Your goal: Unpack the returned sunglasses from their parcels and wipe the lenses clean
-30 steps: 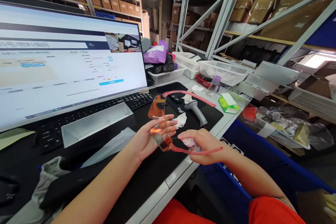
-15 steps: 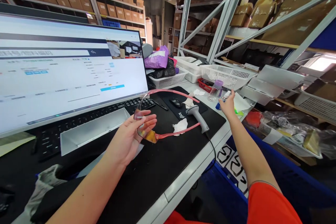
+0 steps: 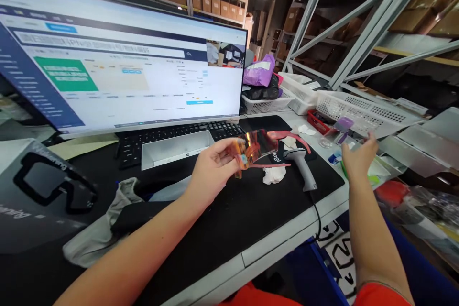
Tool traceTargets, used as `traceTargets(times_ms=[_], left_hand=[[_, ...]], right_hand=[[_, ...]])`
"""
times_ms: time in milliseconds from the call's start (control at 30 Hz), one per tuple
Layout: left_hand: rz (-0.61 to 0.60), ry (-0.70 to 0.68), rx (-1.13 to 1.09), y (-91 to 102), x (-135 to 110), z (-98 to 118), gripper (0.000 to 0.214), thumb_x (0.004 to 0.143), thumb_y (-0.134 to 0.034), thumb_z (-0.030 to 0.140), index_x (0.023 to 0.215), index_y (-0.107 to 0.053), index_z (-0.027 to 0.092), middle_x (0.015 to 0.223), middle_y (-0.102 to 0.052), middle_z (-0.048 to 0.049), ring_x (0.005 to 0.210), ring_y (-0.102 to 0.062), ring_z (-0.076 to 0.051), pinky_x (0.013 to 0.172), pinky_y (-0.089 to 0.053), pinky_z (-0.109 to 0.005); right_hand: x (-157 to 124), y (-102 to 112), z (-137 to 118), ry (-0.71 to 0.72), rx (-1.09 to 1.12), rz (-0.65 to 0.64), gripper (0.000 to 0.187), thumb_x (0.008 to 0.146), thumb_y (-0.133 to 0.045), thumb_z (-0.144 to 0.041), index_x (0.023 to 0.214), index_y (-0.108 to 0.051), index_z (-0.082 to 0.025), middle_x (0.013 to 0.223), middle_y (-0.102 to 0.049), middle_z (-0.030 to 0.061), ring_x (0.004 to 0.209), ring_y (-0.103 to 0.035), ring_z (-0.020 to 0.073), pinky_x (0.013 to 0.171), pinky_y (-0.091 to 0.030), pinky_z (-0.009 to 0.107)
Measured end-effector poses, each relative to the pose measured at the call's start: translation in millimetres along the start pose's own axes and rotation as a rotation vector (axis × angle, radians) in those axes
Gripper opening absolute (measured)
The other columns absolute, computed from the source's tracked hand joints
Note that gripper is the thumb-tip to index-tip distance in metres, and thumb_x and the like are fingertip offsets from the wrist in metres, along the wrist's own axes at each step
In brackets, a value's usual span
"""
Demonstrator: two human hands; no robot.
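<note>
My left hand (image 3: 211,169) grips a pair of orange-tinted wraparound safety glasses (image 3: 256,147) above the black desk mat (image 3: 229,210). Their pink temple arms stretch toward a grey barcode scanner (image 3: 301,167), which rests on the mat beside a crumpled white tissue (image 3: 274,175). Farther right, my right hand (image 3: 358,155) is raised with its fingers apart and nothing visible in them. It is close to a small bottle with a purple cap (image 3: 343,125), and the hand partly hides the items beyond it.
A monitor (image 3: 122,71) and black keyboard (image 3: 179,138) stand left of the mat. A goggles package (image 3: 43,191) and grey cloth (image 3: 103,224) lie at the lower left. White plastic baskets (image 3: 362,112) and a red tray (image 3: 317,122) sit at the back right, before steel shelving.
My right hand has let go of the glasses and moved far right. My left hand now lifts the glasses above the mat, and the view has turned left.
</note>
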State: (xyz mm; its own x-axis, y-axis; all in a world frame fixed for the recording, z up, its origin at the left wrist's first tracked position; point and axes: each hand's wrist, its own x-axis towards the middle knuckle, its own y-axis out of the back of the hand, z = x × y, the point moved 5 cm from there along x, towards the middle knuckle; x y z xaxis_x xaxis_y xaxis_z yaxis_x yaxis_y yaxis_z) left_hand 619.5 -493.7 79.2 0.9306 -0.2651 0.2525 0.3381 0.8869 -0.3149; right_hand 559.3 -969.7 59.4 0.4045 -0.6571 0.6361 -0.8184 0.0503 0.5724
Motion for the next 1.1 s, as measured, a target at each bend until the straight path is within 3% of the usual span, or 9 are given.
traceTargets(times_ms=[167, 267, 367, 467, 533, 700, 867, 1000, 1100], left_hand=[[0.060, 0.054, -0.097, 2.9, -1, 3, 0.032, 0.070, -0.088, 0.023, 0.099, -0.077, 0.020, 0.101, -0.076, -0.0023, 0.099, -0.070, -0.018, 0.091, -0.055, -0.025], [0.075, 0.105, -0.199, 1.0, -2, 4, 0.029, 0.070, -0.088, 0.023, 0.096, -0.076, 0.020, 0.103, -0.076, -0.0022, 0.100, -0.071, -0.018, 0.094, -0.055, -0.028], [0.051, 0.247, -0.327, -3.0, -4, 0, 0.021, 0.077, -0.080, 0.017, 0.097, -0.075, 0.016, 0.101, -0.076, -0.0055, 0.095, -0.072, -0.017, 0.092, -0.058, -0.031], [-0.021, 0.448, -0.453, -7.6, -10, -6, 0.017, 0.085, -0.070, 0.014, 0.101, -0.074, 0.012, 0.101, -0.076, -0.0101, 0.096, -0.072, -0.019, 0.093, -0.060, -0.037], [-0.089, 0.520, -0.519, -10.1, -12, -6, 0.017, 0.088, -0.066, 0.014, 0.103, -0.073, 0.011, 0.104, -0.075, -0.0126, 0.101, -0.072, -0.021, 0.096, -0.060, -0.041], [-0.281, 0.582, -0.575, -17.1, -18, -5, 0.021, 0.087, -0.065, 0.012, 0.106, -0.074, 0.011, 0.118, -0.073, -0.0145, 0.114, -0.068, -0.026, 0.097, -0.060, -0.046], [-0.442, 0.584, -0.607, -25.9, -26, -4, 0.024, 0.084, -0.070, 0.013, 0.108, -0.073, 0.011, 0.107, -0.075, -0.0111, 0.101, -0.071, -0.024, 0.095, -0.061, -0.044], [-0.409, 0.571, -0.621, -26.2, -27, -2, 0.030, 0.082, -0.071, 0.010, 0.112, -0.071, 0.015, 0.100, -0.076, -0.0056, 0.093, -0.072, -0.020, 0.093, -0.061, -0.042], [-0.347, 0.553, -0.591, -22.6, -23, -3, 0.031, 0.082, -0.072, 0.011, 0.113, -0.071, 0.016, 0.100, -0.076, -0.0047, 0.089, -0.072, -0.018, 0.090, -0.061, -0.035]], right_hand=[[-120, 19, -90, 0.504, 0.134, -0.333, 0.032, 0.094, -0.056, -0.035, 0.119, -0.068, -0.020, 0.115, -0.069, 0.0141, 0.107, -0.066, 0.0293, 0.097, -0.055, 0.050], [-189, -8, -122, 0.546, 0.219, -0.643, 0.043, 0.092, -0.065, -0.039, 0.131, -0.066, -0.022, 0.136, -0.063, 0.0160, 0.125, -0.061, 0.0317, 0.107, -0.050, 0.053], [-214, -43, -138, 0.508, 0.298, -0.798, 0.037, 0.087, -0.071, -0.032, 0.122, -0.071, -0.020, 0.132, -0.068, 0.0158, 0.124, -0.063, 0.0318, 0.109, -0.048, 0.053], [-202, -58, -145, 0.471, 0.375, -0.754, 0.019, 0.091, -0.063, -0.028, 0.101, -0.074, -0.016, 0.105, -0.077, 0.0143, 0.103, -0.073, 0.0287, 0.101, -0.055, 0.049], [-186, -48, -148, 0.427, 0.420, -0.686, 0.025, 0.094, -0.059, -0.033, 0.108, -0.070, -0.016, 0.101, -0.078, 0.0135, 0.090, -0.076, 0.0265, 0.089, -0.061, 0.046], [-167, 38, -173, 0.299, 0.978, -0.430, 0.028, 0.092, -0.069, -0.035, 0.118, -0.062, -0.026, 0.101, -0.077, 0.0063, 0.086, -0.077, 0.0234, 0.078, -0.065, 0.039], [-187, 94, -234, 0.682, 0.911, -0.355, 0.025, 0.086, -0.076, -0.018, 0.106, -0.075, -0.033, 0.117, -0.074, 0.0038, 0.108, -0.072, 0.0241, 0.090, -0.061, 0.041], [-192, 97, -261, 0.853, 0.816, -0.136, 0.034, 0.088, -0.072, -0.011, 0.111, -0.077, -0.036, 0.100, -0.080, 0.0002, 0.090, -0.075, 0.0212, 0.083, -0.062, 0.040], [-192, 88, -271, 0.901, 0.818, -0.161, 0.031, 0.090, -0.071, -0.016, 0.112, -0.078, -0.036, 0.101, -0.080, 0.0010, 0.088, -0.075, 0.0213, 0.079, -0.062, 0.039]])
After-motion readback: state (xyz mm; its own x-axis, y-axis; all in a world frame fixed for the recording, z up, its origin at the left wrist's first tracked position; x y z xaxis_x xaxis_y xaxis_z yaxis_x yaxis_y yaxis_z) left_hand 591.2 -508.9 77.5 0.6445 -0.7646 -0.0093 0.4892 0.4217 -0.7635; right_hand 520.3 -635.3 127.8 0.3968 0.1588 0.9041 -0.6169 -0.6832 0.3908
